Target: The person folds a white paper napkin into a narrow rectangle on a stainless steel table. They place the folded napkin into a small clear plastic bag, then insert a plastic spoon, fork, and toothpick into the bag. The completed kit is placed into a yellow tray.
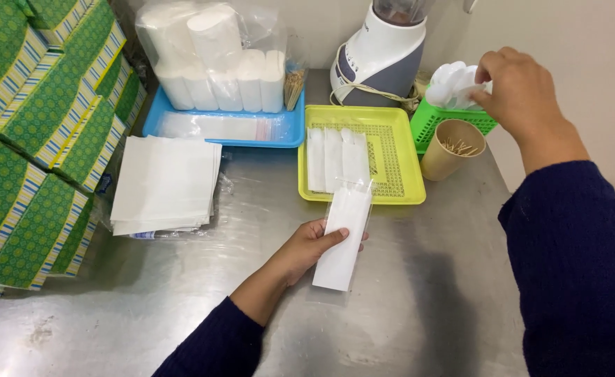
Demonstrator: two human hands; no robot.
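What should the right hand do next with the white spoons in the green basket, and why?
Probably lift one white plastic spoon out of the green basket and bring it to the clear sleeve with a napkin that the left hand holds. The right hand already pinches at the spoons, and filled sleeves lie in the yellow tray.

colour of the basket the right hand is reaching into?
Green basket, head view.

The right hand (520, 94) fingertips are hidden among the white plastic spoons (454, 84), so the grip cannot be told. The sleeve packet (342, 237) edge is covered under the left hand (307, 248) fingers. Beyond the right fingers, the blender (384, 49) is cut off by the top edge.
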